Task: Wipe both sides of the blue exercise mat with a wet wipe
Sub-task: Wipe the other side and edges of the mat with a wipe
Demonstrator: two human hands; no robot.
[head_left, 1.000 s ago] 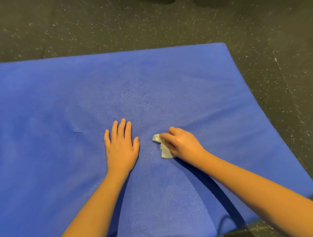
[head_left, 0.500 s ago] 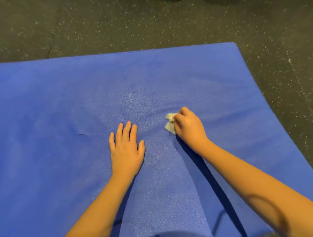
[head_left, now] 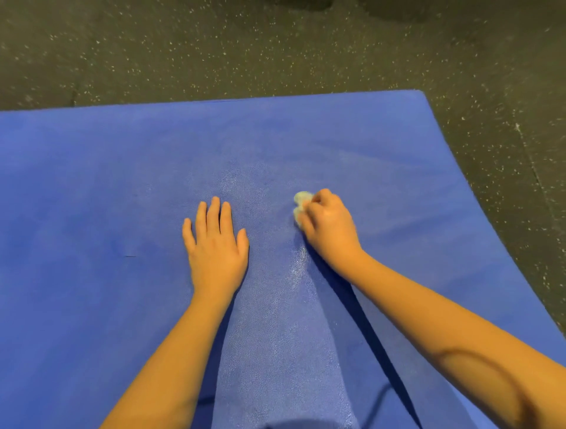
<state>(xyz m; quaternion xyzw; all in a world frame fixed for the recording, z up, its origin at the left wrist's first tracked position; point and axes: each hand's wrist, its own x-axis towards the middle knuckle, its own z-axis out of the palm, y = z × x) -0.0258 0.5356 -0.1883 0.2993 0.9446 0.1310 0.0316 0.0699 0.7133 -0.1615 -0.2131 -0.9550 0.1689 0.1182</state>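
Two hands on blue mat over speckled dark floor: left hand flat, fingers released; right hand grasping crumpled wipe.

A dark floor is filling the top of the view and running down the right side. Pale flecks are dotting it all over. A short seam is showing at the left, and a second seam is slanting down at the right. A dark patch is sitting at the top edge, too cropped to tell. Dim, yellowish light is falling evenly over the floor.
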